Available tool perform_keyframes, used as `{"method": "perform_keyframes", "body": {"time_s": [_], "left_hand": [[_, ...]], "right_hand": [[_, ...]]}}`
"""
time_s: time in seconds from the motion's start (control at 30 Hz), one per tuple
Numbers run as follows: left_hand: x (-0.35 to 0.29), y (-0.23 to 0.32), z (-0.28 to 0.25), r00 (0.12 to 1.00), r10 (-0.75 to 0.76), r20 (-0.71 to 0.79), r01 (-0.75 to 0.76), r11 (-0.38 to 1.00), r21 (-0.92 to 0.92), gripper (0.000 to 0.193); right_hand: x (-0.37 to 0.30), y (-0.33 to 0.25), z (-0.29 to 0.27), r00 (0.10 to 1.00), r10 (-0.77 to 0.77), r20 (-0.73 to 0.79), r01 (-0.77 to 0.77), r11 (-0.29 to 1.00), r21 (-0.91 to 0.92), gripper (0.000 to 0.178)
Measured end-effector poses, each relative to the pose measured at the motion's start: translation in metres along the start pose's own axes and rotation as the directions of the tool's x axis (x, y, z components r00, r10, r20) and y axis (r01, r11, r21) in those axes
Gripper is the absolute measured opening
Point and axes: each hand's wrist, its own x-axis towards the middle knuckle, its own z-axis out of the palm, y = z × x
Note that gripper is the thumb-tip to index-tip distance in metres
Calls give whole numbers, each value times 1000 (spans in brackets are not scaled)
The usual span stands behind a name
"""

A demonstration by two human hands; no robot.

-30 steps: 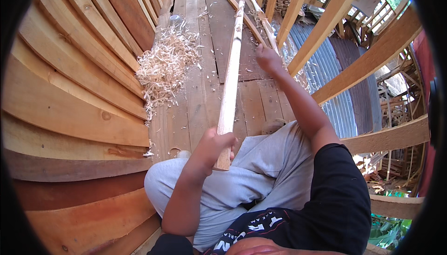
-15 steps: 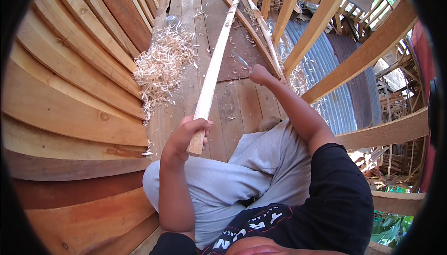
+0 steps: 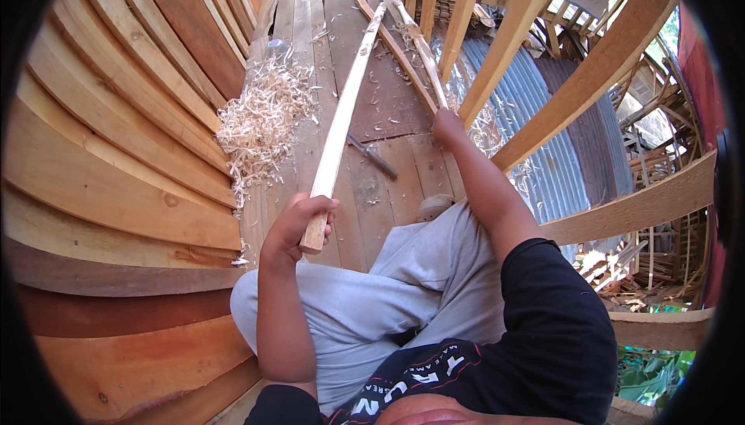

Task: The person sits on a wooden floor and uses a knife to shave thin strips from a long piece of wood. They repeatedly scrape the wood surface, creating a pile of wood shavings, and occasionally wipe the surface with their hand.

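Sitting on the plank floor (image 3: pixel 403 107) of a wooden hull under construction, I grip the near end of a long pale wooden batten (image 3: pixel 341 118) in my left hand (image 3: pixel 299 223), the fingers wrapped fully round it with the thumb on top. The batten runs away from me, its far end reaching toward the far part of the floor, and whether it rests on the planks or is lifted off them cannot be told. My right hand (image 3: pixel 448 124) is stretched out to the far right, where it meets the near end of a second thin strip (image 3: pixel 419 48) lying along the floor's right edge; the fingers curl down over it, though how tightly they close cannot be made out. A heap of pale wood shavings (image 3: pixel 260 118) lies on the floor to the left of the batten, just beside the curved hull planking (image 3: pixel 109 161) that rises on the left. A dark tool (image 3: pixel 372 155) lies on the floor between the batten and my right forearm. Slanting timber frames (image 3: pixel 597 76) stand on the right, with corrugated metal sheeting (image 3: pixel 535 130) behind them.
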Motion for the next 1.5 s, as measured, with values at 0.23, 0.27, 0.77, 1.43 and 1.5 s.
{"method": "perform_keyframes", "body": {"time_s": [0.23,0.27,0.77,1.43,1.5], "left_hand": [[5,-4,0,1000,-1,-27,2,999,44,23],[5,-4,0,1000,-5,-31,6,999,49,24],[8,-1,8,998,-8,-56,12,997,81,28],[30,37,-24,999,-34,-24,33,999,-35,31],[30,44,-31,996,-81,-31,79,995,-62,31]], "right_hand": [[-4,-44,6,918,-345,197,324,937,133,32],[-10,-53,10,900,-396,181,372,916,153,32],[-21,-73,7,971,-238,11,234,961,145,54],[133,-145,54,751,-608,-256,627,779,-10,51],[179,-163,74,745,-601,-290,608,791,-76,49]]}}
